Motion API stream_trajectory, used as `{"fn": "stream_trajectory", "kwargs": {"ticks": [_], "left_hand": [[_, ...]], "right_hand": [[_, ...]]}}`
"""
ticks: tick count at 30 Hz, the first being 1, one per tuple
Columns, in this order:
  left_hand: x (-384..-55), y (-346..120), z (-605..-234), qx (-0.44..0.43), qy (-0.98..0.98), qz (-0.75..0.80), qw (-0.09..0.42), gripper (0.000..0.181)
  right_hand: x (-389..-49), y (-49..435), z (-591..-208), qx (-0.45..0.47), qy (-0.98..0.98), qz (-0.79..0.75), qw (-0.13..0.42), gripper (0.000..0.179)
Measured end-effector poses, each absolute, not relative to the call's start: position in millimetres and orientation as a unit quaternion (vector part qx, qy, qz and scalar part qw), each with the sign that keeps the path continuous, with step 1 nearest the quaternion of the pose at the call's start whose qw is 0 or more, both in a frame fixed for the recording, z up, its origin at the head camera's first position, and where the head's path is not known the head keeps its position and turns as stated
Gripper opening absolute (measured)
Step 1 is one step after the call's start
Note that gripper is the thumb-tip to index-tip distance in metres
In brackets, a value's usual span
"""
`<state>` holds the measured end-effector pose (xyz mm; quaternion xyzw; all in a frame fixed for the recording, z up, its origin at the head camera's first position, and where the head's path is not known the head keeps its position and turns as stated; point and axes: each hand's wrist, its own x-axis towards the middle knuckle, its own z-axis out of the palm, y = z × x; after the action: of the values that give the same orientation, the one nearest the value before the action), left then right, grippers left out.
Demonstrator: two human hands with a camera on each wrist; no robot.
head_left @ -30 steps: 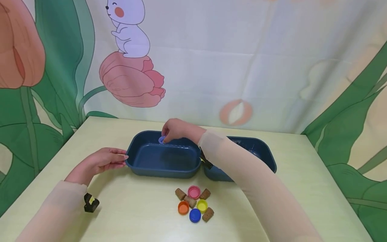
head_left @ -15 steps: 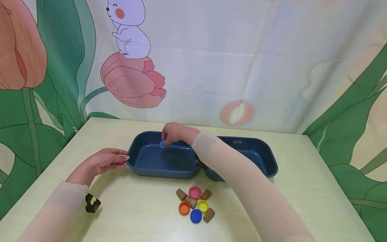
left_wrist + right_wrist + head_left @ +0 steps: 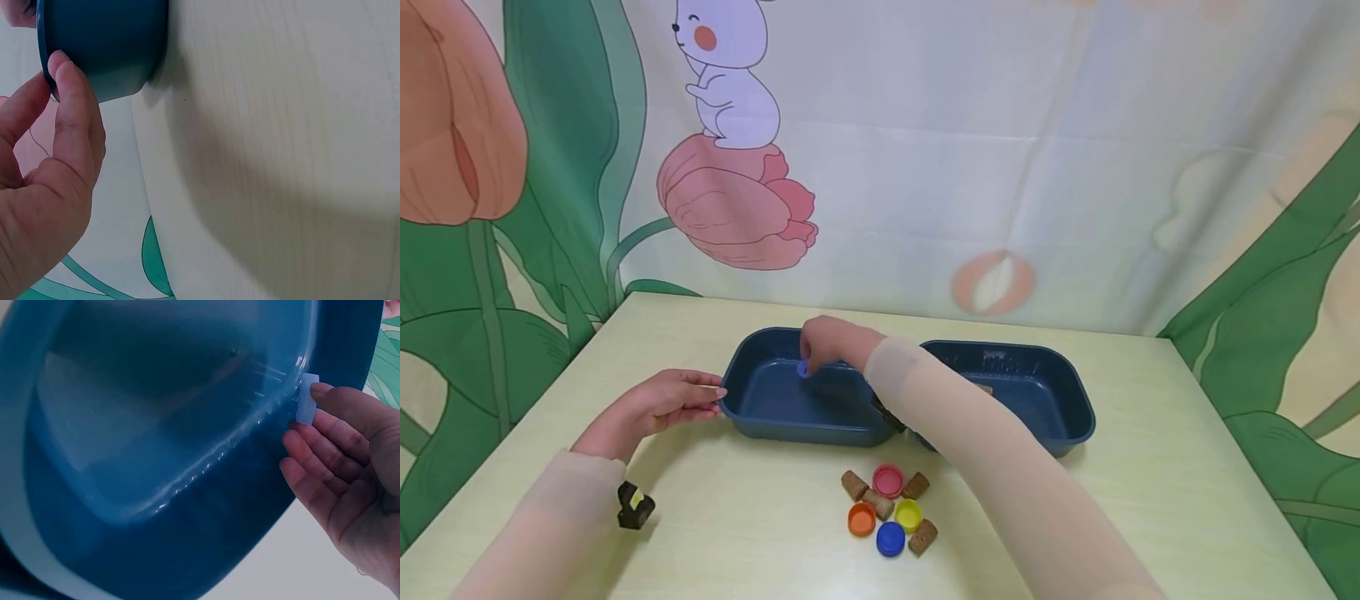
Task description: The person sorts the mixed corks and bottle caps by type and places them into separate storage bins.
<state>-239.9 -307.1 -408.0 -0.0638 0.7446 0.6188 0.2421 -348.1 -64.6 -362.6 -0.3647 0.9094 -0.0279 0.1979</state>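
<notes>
A left dark blue tray (image 3: pixel 812 434) stands on the table. My left hand (image 3: pixel 666 402) pinches its left rim between thumb and fingers, and the left wrist view shows the fingertips on the tray's outer wall (image 3: pixel 106 56). My right hand (image 3: pixel 835 342) reaches over the tray's far side and pinches a small light purple bottle cap (image 3: pixel 803 369) inside it. In the right wrist view the cap (image 3: pixel 306 400) is edge-on between thumb and fingers, close to the inner wall. Whether it touches the tray I cannot tell.
A second blue tray (image 3: pixel 1060 433) stands to the right, partly hidden by my right sleeve; a small brown piece (image 3: pixel 985 388) shows inside. In front lie several corks (image 3: pixel 922 537) and a pink cap (image 3: pixel 888 481), orange cap (image 3: pixel 861 518), yellow cap (image 3: pixel 908 516) and blue cap (image 3: pixel 891 539).
My right hand has moved lower and nearer into the left tray with the purple cap. The left hand keeps its hold on the rim. The head view has shifted slightly.
</notes>
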Motion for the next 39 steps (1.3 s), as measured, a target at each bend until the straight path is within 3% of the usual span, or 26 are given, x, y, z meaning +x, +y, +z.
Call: {"fn": "stream_trajectory", "kwargs": {"ticks": [20, 39], "left_hand": [[-239.0, -306.3, -409.7, -0.069, 0.746, 0.616, 0.244, 0.052], [-241.9, -307.1, -409.9, -0.071, 0.74, 0.622, 0.244, 0.047]], "right_hand": [[-343.2, -73.4, -382.1, -0.383, 0.897, 0.066, 0.209, 0.028], [-343.7, -75.0, -391.5, -0.381, 0.898, 0.042, 0.216, 0.028]]}}
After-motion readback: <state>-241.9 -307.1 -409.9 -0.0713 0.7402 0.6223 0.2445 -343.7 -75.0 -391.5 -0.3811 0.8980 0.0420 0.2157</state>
